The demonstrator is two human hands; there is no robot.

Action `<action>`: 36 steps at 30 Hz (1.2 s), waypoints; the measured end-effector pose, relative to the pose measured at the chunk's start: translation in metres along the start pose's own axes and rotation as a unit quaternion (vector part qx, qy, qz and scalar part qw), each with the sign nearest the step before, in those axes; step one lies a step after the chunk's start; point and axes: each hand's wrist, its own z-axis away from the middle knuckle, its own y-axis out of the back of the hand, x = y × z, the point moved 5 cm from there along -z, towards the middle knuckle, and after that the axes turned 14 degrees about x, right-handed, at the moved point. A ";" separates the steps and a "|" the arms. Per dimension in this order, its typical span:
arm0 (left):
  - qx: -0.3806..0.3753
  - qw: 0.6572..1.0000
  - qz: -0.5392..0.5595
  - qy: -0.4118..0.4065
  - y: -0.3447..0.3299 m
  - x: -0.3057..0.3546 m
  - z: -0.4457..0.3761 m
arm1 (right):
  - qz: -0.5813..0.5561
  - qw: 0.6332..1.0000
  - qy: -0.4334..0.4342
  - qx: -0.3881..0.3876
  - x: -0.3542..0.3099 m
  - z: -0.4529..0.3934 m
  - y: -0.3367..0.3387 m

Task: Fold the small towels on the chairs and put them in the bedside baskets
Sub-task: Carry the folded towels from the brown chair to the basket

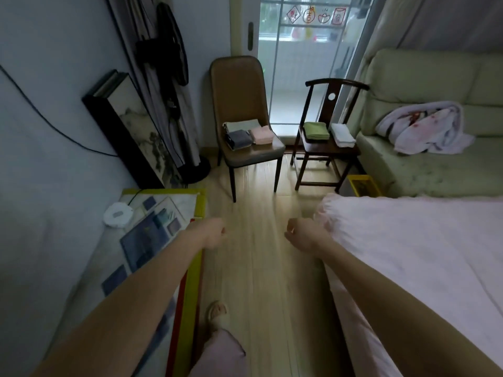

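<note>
A brown padded chair point(245, 104) stands ahead with a grey towel point(239, 139), a pink towel point(261, 134) and a pale green cloth point(243, 124) on its seat. To its right, a dark wooden chair point(326, 148) carries a green towel point(316, 130) and a white towel point(342, 135), both folded. A yellow basket point(363, 185) sits on the floor between that chair and the bed. My left hand point(212, 234) and my right hand point(300, 235) are stretched forward over the floor, fingers loosely curled, holding nothing, well short of the chairs.
A bed with pink sheets point(422, 254) fills the right side. A pale green sofa point(435, 118) with a crumpled blanket point(424, 130) stands beyond it. A low table point(152, 227) with a white round device point(117, 214) is at left. A framed picture point(130, 126) leans on the wall.
</note>
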 end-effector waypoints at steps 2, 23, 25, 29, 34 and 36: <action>-0.003 1.000 0.023 0.004 0.012 -0.018 -0.054 | -0.002 1.000 -0.010 0.001 -0.003 -0.058 -0.001; -0.056 0.996 0.067 0.035 0.130 -0.076 -0.562 | -0.057 0.995 -0.035 -0.075 0.035 -0.594 0.005; -0.036 0.994 0.080 0.058 0.142 -0.081 -0.609 | -0.041 0.995 -0.005 -0.086 0.042 -0.645 0.004; -0.037 0.992 0.086 0.083 0.138 -0.094 -0.686 | -0.042 0.994 0.015 -0.097 0.050 -0.734 -0.009; -0.042 0.988 0.113 0.100 0.113 -0.115 -0.779 | -0.037 0.990 0.021 -0.135 0.064 -0.819 -0.048; -0.047 0.984 0.131 0.114 0.100 -0.126 -0.825 | -0.028 0.990 0.018 -0.135 0.069 -0.854 -0.061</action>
